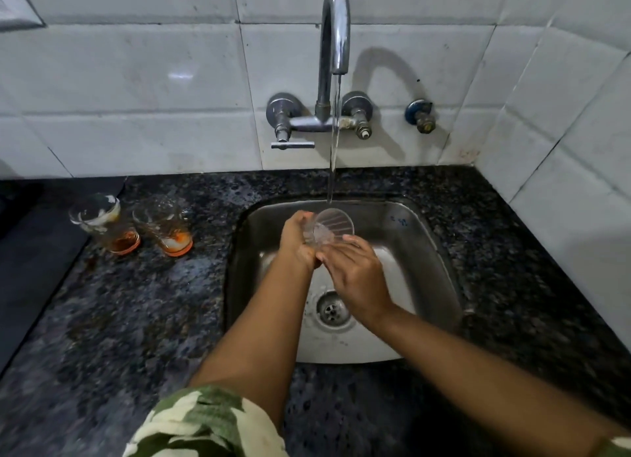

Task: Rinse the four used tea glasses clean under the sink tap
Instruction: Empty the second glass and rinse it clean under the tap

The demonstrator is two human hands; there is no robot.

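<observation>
A clear tea glass (333, 222) is held over the steel sink (420, 251), tilted with its mouth toward the back, just in front of the falling water stream (334, 156). My left hand (298, 241) grips the glass from the left side. My right hand (355, 272) touches its base from the front with fingers curled against it. Water runs from the chrome tap (336, 26). Two used glasses with brown tea residue stand on the counter at the left: one (102, 222) further left, the other (164, 226) beside it.
Dark speckled granite counter (136, 303) surrounds the sink. The tap's lever handle (292, 145) and a second valve (421, 115) stick out of the white tiled wall. The sink drain (333, 308) lies below my hands. A dark mat lies at the far left.
</observation>
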